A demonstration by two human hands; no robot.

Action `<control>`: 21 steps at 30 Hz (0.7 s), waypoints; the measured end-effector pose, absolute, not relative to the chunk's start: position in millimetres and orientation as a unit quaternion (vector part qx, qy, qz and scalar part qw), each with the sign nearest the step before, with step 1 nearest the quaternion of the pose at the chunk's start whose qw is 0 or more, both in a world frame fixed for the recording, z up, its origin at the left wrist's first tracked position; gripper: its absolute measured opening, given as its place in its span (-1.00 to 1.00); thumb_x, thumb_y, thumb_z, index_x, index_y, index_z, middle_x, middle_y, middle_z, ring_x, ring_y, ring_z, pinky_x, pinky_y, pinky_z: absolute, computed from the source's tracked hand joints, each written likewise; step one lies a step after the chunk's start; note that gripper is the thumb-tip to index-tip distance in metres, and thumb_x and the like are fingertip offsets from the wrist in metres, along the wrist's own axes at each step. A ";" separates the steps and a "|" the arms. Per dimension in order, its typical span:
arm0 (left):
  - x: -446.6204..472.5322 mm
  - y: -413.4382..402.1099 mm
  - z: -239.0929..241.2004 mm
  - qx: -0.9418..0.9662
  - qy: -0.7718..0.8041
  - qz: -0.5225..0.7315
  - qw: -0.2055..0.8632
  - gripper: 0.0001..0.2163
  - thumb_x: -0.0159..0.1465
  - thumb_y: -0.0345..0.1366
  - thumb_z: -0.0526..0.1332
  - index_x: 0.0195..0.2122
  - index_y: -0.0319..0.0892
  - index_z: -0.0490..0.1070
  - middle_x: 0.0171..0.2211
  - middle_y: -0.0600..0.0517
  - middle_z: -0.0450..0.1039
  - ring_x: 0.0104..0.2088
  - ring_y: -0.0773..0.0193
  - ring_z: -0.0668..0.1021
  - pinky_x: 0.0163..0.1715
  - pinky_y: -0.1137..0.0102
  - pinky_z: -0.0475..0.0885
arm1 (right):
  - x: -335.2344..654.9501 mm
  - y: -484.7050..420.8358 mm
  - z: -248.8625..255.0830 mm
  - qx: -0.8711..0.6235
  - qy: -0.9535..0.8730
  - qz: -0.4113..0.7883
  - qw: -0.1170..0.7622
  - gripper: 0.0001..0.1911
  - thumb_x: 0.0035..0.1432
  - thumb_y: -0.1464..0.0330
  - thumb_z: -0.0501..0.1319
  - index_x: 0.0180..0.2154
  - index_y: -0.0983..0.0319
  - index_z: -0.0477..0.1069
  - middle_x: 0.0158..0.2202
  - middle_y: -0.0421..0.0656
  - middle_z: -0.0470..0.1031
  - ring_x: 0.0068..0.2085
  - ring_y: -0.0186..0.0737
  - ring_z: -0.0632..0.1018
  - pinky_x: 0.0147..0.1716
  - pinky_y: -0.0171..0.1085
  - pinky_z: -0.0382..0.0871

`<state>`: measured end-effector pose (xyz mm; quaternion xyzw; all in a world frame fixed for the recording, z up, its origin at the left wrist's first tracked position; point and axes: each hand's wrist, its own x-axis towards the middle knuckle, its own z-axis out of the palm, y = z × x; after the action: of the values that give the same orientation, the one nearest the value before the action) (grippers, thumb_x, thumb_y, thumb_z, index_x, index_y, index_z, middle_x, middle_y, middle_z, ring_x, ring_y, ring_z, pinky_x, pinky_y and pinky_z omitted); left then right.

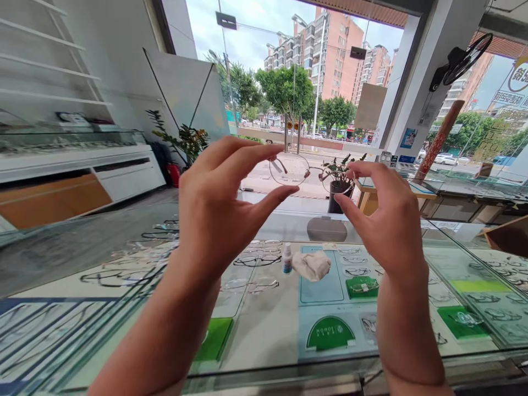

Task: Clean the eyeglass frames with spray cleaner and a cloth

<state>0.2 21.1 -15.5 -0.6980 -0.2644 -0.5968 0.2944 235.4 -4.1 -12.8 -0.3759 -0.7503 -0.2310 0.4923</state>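
Observation:
A pair of thin-rimmed eyeglasses [314, 169] is held up in front of me, above the glass counter. My left hand [231, 187] pinches the left lens rim, forefinger at the top edge and thumb at the bottom. At the other end, my right hand [381, 203] grips the right lens between thumb and forefinger. Both lenses are clear, and the street shows through them. Below the hands, a small spray bottle [287, 259] stands upright on the counter beside a crumpled pale cloth [312, 265].
Inside the glass counter [264, 335] lie several eyeglass frames and a green semicircular sign [330, 333]. A second display case [474, 291] is at the right. Beyond stand a potted plant [340, 187] and glass doors. A wall fan [460, 60] hangs at upper right.

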 end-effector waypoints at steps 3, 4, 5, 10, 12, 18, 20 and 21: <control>0.4 23.0 -16.1 -0.703 -0.273 -0.589 0.291 -0.57 0.21 -0.05 0.46 0.05 -0.13 0.59 -0.15 -0.03 0.64 -0.15 0.15 0.64 -0.14 0.28 0.55 | 236.5 -2.5 -12.7 -0.380 -0.744 -0.233 0.497 -0.63 0.29 0.35 0.30 0.12 0.12 0.43 0.01 -0.06 0.59 0.05 0.07 0.57 0.07 0.06 0.43; 0.6 23.3 -16.4 -0.706 -0.276 -0.585 0.290 -0.58 0.22 -0.05 0.46 0.05 -0.12 0.59 -0.16 -0.02 0.64 -0.15 0.16 0.64 -0.14 0.28 0.55 | 236.7 -2.3 -12.5 -0.384 -0.742 -0.236 0.497 -0.64 0.29 0.35 0.30 0.11 0.13 0.45 0.01 -0.06 0.59 0.05 0.07 0.58 0.07 0.06 0.44; 0.9 23.1 -16.7 -0.707 -0.278 -0.583 0.290 -0.58 0.21 -0.05 0.46 0.04 -0.10 0.59 -0.16 -0.01 0.64 -0.15 0.16 0.64 -0.14 0.28 0.55 | 236.8 -2.6 -12.1 -0.388 -0.741 -0.239 0.494 -0.65 0.29 0.34 0.31 0.10 0.14 0.46 0.00 -0.06 0.60 0.03 0.07 0.59 0.06 0.06 0.44; 2.0 18.0 -16.6 -0.703 -0.277 -0.584 0.297 -0.62 0.20 -0.08 0.47 0.00 -0.09 0.61 -0.18 0.00 0.68 -0.16 0.12 0.65 -0.13 0.23 0.54 | 239.4 -8.8 -7.6 -0.384 -0.753 -0.249 0.473 -0.71 0.29 0.30 0.34 0.03 0.18 0.51 -0.07 -0.07 0.65 -0.03 0.03 0.63 0.00 0.02 0.48; 1.6 16.6 -16.0 -0.704 -0.276 -0.585 0.294 -0.63 0.21 -0.09 0.47 0.00 -0.11 0.62 -0.17 -0.01 0.68 -0.16 0.13 0.65 -0.12 0.24 0.54 | 240.6 -11.6 -6.5 -0.373 -0.758 -0.250 0.473 -0.72 0.31 0.27 0.32 0.04 0.16 0.51 -0.08 -0.07 0.65 -0.03 0.03 0.63 0.01 0.03 0.49; 0.7 18.3 -14.4 -0.709 -0.270 -0.584 0.288 -0.64 0.20 -0.08 0.48 -0.02 -0.08 0.62 -0.21 0.02 0.68 -0.19 0.15 0.65 -0.15 0.26 0.52 | 241.0 -15.3 -7.2 -0.373 -0.757 -0.257 0.471 -0.69 0.34 0.24 0.28 0.10 0.08 0.49 -0.06 -0.08 0.63 0.01 0.06 0.62 0.06 0.09 0.48; 1.0 17.8 -13.9 -0.712 -0.272 -0.582 0.284 -0.65 0.20 -0.07 0.47 -0.02 -0.06 0.63 -0.22 0.04 0.68 -0.19 0.15 0.64 -0.16 0.26 0.52 | 240.3 -16.1 -7.3 -0.372 -0.754 -0.271 0.468 -0.69 0.33 0.25 0.29 0.10 0.06 0.49 -0.06 -0.09 0.64 0.00 0.06 0.62 0.06 0.09 0.49; 1.1 17.2 -13.6 -0.715 -0.272 -0.580 0.281 -0.66 0.21 -0.07 0.47 -0.03 -0.05 0.63 -0.22 0.05 0.68 -0.20 0.15 0.64 -0.16 0.26 0.52 | 239.8 -16.6 -7.3 -0.373 -0.751 -0.280 0.467 -0.69 0.33 0.25 0.30 0.09 0.05 0.49 -0.07 -0.10 0.64 0.00 0.06 0.63 0.05 0.09 0.50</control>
<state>1.1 17.2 -13.6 -0.7148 -0.2719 -0.5796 0.2814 239.8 -16.6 -7.3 -0.3727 -0.7514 -0.2797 0.4671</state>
